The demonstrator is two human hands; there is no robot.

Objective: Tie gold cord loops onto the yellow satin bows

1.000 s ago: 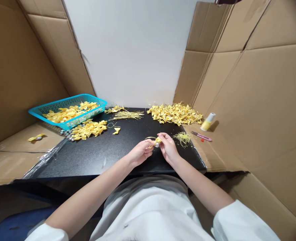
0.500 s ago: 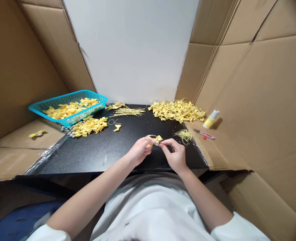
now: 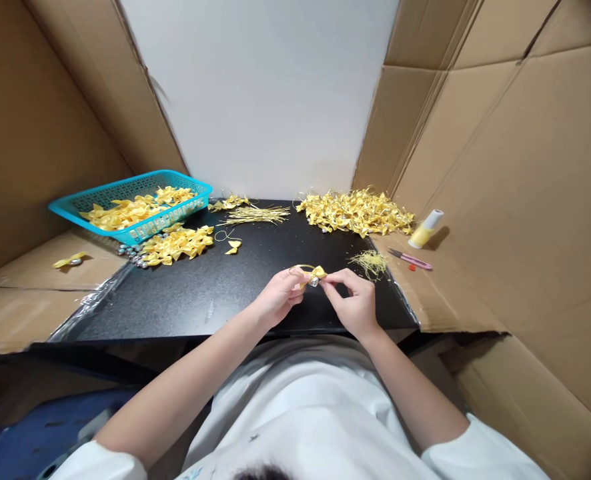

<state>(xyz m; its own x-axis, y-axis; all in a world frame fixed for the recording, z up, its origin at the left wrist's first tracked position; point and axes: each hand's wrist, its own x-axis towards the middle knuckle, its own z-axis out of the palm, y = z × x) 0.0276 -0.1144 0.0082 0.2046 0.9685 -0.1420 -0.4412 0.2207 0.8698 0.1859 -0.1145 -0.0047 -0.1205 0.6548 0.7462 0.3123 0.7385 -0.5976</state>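
Observation:
Between my hands, above the black tabletop [image 3: 175, 300], is a yellow ribbon bow [image 3: 319, 272] with a silver bell [image 3: 314, 281] at its middle. My left hand [image 3: 281, 293] is closed on the bow's left side, and a thin yellow cord loops over those fingers. On the other side, the thumb and forefinger of my right hand [image 3: 353, 300] pinch close beside the bell. Whether they grip the bow's edge or a cord end is too small to tell. Cord clippings [image 3: 369, 264] lie just beyond my right hand.
A turquoise basket [image 3: 175, 175] of yellow bows stands at the back left, with more bows [image 3: 178, 244] and silver bells [image 3: 135, 256] before it. Cut cords [image 3: 258, 215] lie mid-back; a bow heap [image 3: 355, 212] sits right. A thread spool [image 3: 425, 230] and pink-handled snips [image 3: 410, 259] rest on cardboard.
The camera view has tilted and shifted slightly. My right fingers have edged up and in at the bow's right side. My left hand keeps its hold.

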